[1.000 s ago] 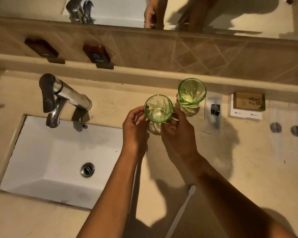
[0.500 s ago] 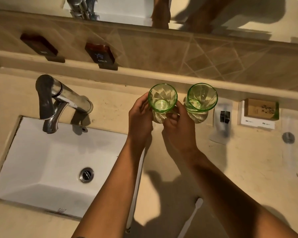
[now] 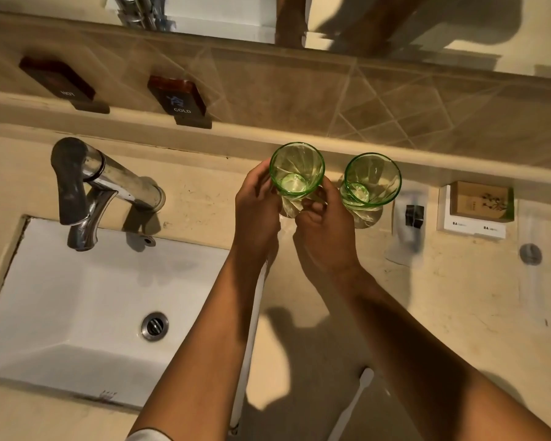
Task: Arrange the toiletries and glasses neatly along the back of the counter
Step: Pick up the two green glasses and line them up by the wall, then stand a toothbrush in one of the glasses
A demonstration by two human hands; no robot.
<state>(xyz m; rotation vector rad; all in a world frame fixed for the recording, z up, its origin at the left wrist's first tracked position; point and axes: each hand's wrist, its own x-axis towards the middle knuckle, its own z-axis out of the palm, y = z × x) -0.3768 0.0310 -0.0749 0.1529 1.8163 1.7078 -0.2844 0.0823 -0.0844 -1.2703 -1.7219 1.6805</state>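
Two green-rimmed glasses stand near the back ledge of the beige counter [image 3: 458, 313]. My left hand [image 3: 256, 211] and my right hand [image 3: 325, 230] both grip the lower part of the left glass [image 3: 297, 173]. The right glass [image 3: 372, 183] stands free just beside it. Further right lie a clear sachet with a black label [image 3: 409, 218], then a brown box [image 3: 481, 202] on a white card. A white toothbrush [image 3: 352, 405] lies on the counter's front, partly under my right forearm. Another white stick [image 3: 252, 329] shows beside my left forearm.
A white sink [image 3: 77, 297] with a chrome tap [image 3: 86, 183] fills the left side. Hot and cold signs [image 3: 175, 97] sit on the ledge behind. Two round caps [image 3: 530, 253] lie at the far right. A mirror runs along the top.
Both hands have carried the left glass further back toward the ledge, level with the right glass. The view has shifted slightly left.
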